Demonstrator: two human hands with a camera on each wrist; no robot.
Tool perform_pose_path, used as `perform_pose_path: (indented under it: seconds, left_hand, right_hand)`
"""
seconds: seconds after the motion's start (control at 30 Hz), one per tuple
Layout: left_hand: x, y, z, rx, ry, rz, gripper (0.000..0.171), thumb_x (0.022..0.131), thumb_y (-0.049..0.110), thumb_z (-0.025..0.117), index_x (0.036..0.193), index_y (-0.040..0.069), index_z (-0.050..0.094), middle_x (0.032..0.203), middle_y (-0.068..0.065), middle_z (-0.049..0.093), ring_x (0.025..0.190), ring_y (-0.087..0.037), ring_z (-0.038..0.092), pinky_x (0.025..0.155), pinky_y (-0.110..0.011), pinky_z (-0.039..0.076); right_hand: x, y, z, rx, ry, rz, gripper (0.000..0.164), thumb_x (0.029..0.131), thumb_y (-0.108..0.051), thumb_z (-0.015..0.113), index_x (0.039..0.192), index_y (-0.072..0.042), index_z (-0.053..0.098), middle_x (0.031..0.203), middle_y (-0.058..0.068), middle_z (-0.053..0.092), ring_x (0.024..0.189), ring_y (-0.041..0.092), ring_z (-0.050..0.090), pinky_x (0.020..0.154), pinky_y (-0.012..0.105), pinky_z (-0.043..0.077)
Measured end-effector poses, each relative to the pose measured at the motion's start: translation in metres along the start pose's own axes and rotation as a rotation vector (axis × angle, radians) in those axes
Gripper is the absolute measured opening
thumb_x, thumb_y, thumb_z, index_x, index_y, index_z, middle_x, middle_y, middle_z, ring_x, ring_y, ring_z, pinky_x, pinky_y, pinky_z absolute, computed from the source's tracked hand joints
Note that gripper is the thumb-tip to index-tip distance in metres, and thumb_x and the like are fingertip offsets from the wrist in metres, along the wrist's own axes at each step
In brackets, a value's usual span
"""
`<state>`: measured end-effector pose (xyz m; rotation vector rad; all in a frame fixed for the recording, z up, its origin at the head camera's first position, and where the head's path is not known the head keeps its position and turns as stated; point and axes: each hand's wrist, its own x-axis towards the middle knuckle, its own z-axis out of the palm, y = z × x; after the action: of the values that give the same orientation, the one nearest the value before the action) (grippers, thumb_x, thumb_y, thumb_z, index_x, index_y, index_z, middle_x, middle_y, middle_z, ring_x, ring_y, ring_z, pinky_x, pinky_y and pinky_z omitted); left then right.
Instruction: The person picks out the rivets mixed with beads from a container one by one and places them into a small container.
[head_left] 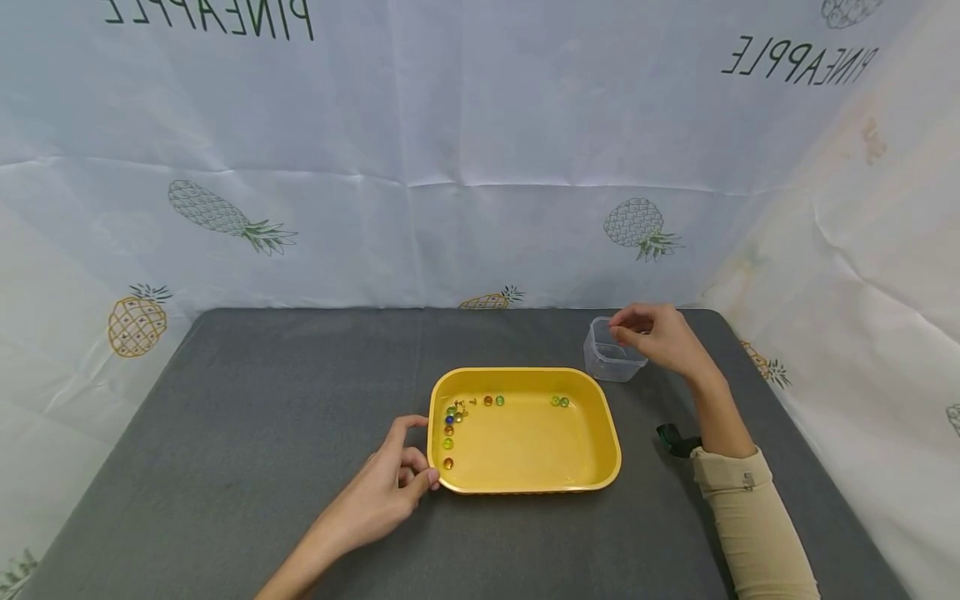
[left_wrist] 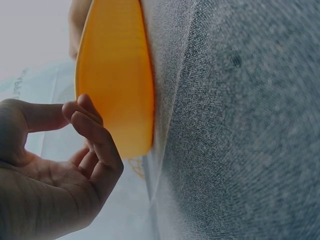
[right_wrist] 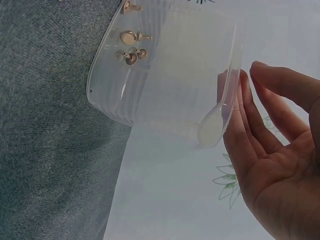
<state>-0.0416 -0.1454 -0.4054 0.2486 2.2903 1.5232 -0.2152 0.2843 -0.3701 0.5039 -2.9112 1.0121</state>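
Observation:
Several glass marbles, green, amber and blue, lie along the left and back sides of a yellow tray. A few small gold-coloured studs are near its back left corner. My left hand holds the tray's front left corner, thumb and fingers at the rim. My right hand is at the mouth of a clear plastic box, with thumb and fingertips close together over the rim. Nothing shows between them. More gold-coloured studs lie inside the box.
A dark grey tabletop carries the tray and box. Behind it and at the sides hangs a white cloth printed with pineapples. A small dark green object is beside the right wrist.

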Motion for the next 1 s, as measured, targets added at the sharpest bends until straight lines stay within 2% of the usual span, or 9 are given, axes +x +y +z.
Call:
perform_pose_path:
  seconds: [0.53,0.7,0.8,0.93,1.0]
  left_hand:
    - [0.0,0.0,0.0,0.004,0.0,0.006,0.067,0.107,0.008,0.068,0.159,0.002,0.027,0.092,-0.009,0.072,0.063,-0.01,0.054,0.058,-0.025,0.042]
    - [0.0,0.0,0.0,-0.002,-0.002,0.001,0.067,0.107,0.007,0.067,0.159,0.002,0.027,0.092,-0.009,0.072,0.063,-0.011,0.054,0.057,-0.025,0.043]
    - [0.0,0.0,0.0,-0.007,-0.005,0.001,0.067,0.107,0.007,0.067,0.159,0.002,0.027,0.092,-0.009,0.072,0.064,-0.011,0.055,0.057,-0.025,0.044]
    - [0.0,0.0,0.0,-0.005,-0.005,0.001,0.067,0.107,0.007,0.067,0.16,0.002,0.027,0.092,-0.009,0.072,0.063,-0.011,0.055,0.058,-0.025,0.044]
    - [0.0,0.0,0.0,-0.004,-0.004,0.001,0.066,0.107,0.007,0.067,0.16,0.003,0.027,0.092,-0.009,0.072,0.063,-0.01,0.054,0.057,-0.025,0.044]
  right_hand:
    - [-0.002,-0.007,-0.003,0.022,-0.005,0.01,0.023,0.107,-0.018,0.07,0.122,-0.001,0.075,0.109,0.02,0.079,0.099,0.04,0.075,0.077,0.023,0.057]
    - [-0.003,-0.012,-0.005,0.014,0.003,0.006,0.02,0.107,-0.017,0.071,0.12,-0.003,0.075,0.108,0.021,0.079,0.097,0.037,0.075,0.077,0.022,0.057]
    - [-0.003,-0.013,-0.006,0.009,0.01,-0.001,0.021,0.106,-0.016,0.072,0.12,-0.001,0.075,0.107,0.02,0.079,0.092,0.025,0.075,0.077,0.022,0.057]
    - [-0.003,-0.015,-0.006,0.021,0.014,-0.011,0.021,0.106,-0.015,0.072,0.12,0.0,0.075,0.106,0.019,0.079,0.092,0.027,0.076,0.077,0.021,0.057]
    - [-0.004,-0.017,-0.006,0.027,0.012,-0.013,0.02,0.106,-0.015,0.072,0.12,-0.001,0.075,0.107,0.019,0.079,0.096,0.034,0.076,0.078,0.02,0.057]
